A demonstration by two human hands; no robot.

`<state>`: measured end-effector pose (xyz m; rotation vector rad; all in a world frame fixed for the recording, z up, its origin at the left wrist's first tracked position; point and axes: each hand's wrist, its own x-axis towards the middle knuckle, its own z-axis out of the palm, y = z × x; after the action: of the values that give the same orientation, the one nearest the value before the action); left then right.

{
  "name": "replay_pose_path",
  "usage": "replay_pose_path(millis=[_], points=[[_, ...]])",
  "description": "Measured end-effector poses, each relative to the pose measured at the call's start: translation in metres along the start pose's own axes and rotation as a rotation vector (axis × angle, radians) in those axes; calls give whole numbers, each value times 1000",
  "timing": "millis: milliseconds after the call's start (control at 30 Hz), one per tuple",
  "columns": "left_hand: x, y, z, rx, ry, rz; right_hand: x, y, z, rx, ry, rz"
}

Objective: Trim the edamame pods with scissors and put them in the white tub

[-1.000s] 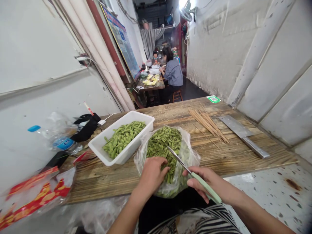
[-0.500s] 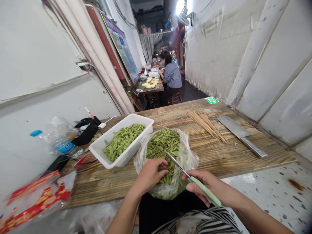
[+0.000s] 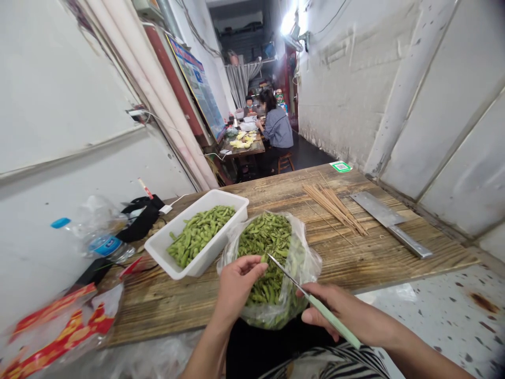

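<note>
My left hand (image 3: 238,281) pinches a green soybean pod (image 3: 264,258) between thumb and fingertips, over a clear plastic bag (image 3: 309,257) heaped with pods. In my right hand (image 3: 349,304) are scissors (image 3: 333,319) with a pale green handle. Their metal blades slant up and left, and the tip lies right beside the pinched pod. Whether the blades touch it I cannot tell. To the left of the bag stands a white plastic tub (image 3: 211,256), part filled with larger-looking green pods (image 3: 201,229).
On the wooden table (image 3: 169,305), a cleaver (image 3: 389,220) and thin wooden skewers (image 3: 335,208) lie to the right. A water bottle (image 3: 106,245), a black pouch (image 3: 144,216) and red printed packaging (image 3: 67,337) are at the left. Two people sit at a farther table.
My left hand has gone from hovering over the bag with curled fingers to pinching a pod beside the scissors' tip. The scissors have barely moved.
</note>
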<state>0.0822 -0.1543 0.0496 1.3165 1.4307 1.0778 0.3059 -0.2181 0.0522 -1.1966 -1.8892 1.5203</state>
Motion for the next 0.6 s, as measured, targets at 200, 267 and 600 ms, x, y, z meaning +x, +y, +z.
replay_pose_path(millis=[200,267,600], points=[[-8,4,6,61,-52,22,2,-11,-3,-211,47,-38],[-10,4,7,85,-59,38,3,-10,-3,-237,46,-25],[-11,6,5,120,-35,57,7,-5,-2,-281,120,28]])
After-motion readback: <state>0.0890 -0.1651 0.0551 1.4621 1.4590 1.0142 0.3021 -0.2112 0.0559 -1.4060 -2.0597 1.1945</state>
